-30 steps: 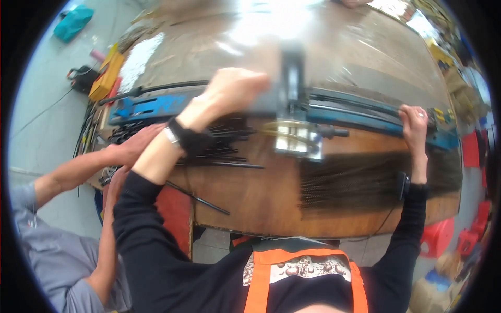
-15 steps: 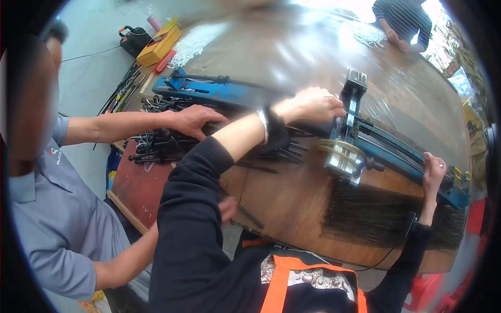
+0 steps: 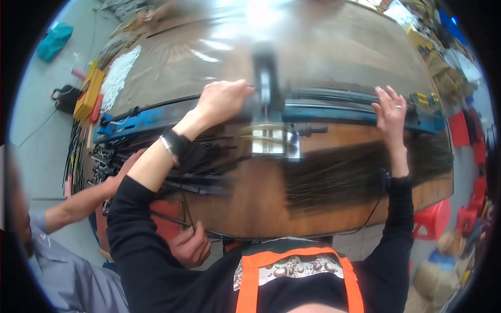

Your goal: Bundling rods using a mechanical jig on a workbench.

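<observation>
My left hand (image 3: 222, 103) is closed, fingertips together, just left of the upright metal clamp (image 3: 263, 99), which is blurred. Whatever those fingers hold is hidden or too small to make out. On the right, my right hand (image 3: 390, 112) is raised over the long blue rail fixture (image 3: 334, 113), its fingers apart and nothing visible in them. A brass-coloured ring (image 3: 269, 132) and a shiny metal block (image 3: 271, 143) sit at the clamp's near end, beside a black handle (image 3: 313, 129). Below the rail lies a dark layer of long thin coil springs (image 3: 355, 180).
Black rods with fittings (image 3: 198, 185) are heaped left of the clamp. At my left, a co-worker's hand (image 3: 190, 245) grips a thin dark rod; the other arm (image 3: 88, 193) reaches to the heap. A yellow box (image 3: 90, 93) and white pieces (image 3: 121, 78) lie farther left.
My view has swung right, so the fixture appears straighter across. My right hand's fingers have spread off the rail. The co-worker's near hand now shows a rod in it.
</observation>
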`<action>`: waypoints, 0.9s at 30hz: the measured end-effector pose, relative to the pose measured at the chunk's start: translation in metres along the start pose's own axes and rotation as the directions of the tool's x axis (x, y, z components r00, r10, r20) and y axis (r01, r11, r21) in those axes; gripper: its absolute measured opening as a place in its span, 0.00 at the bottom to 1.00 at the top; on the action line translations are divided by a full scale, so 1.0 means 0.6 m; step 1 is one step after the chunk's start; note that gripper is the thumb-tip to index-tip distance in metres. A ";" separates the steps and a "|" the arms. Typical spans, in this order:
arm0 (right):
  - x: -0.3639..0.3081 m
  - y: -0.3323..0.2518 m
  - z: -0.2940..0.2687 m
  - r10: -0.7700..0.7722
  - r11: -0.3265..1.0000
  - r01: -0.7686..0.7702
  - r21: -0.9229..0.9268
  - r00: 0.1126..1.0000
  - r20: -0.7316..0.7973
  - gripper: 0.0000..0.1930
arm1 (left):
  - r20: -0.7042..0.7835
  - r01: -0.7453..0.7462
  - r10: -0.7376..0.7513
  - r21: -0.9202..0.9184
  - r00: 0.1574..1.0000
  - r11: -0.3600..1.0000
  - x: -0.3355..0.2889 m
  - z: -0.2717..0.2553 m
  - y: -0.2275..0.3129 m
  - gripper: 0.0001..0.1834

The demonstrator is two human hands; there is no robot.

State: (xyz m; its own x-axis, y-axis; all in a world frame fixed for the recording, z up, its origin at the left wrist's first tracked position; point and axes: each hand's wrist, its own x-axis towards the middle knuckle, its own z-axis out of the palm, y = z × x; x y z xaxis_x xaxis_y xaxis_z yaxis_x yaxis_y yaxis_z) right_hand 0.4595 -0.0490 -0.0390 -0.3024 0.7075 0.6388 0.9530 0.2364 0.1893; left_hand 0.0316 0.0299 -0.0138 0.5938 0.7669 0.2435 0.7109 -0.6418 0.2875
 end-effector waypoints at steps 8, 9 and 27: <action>-0.013 -0.114 -0.053 -0.063 0.950 0.080 0.303 0.996 -0.066 0.13 | 0.010 0.079 -0.081 0.130 0.997 0.988 0.017 -0.002 0.002 0.14; -0.015 -0.121 -0.052 -0.064 0.930 0.076 0.359 0.997 -0.045 0.13 | 0.005 0.089 -0.091 0.135 0.996 0.987 0.018 0.000 0.004 0.14; -0.026 -0.222 0.003 0.112 0.408 -0.410 0.816 0.909 0.401 0.12 | -0.074 0.072 -0.062 0.144 0.995 0.987 -0.015 0.041 0.008 0.13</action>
State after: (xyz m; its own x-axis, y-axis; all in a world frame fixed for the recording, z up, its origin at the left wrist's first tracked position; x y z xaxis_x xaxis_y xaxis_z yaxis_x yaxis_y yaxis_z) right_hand 0.3373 -0.0902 -0.0756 -0.1751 0.9369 0.3025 0.4987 0.3493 -0.7932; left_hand 0.0389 0.0196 -0.0375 0.5192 0.8026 0.2937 0.7987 -0.5780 0.1675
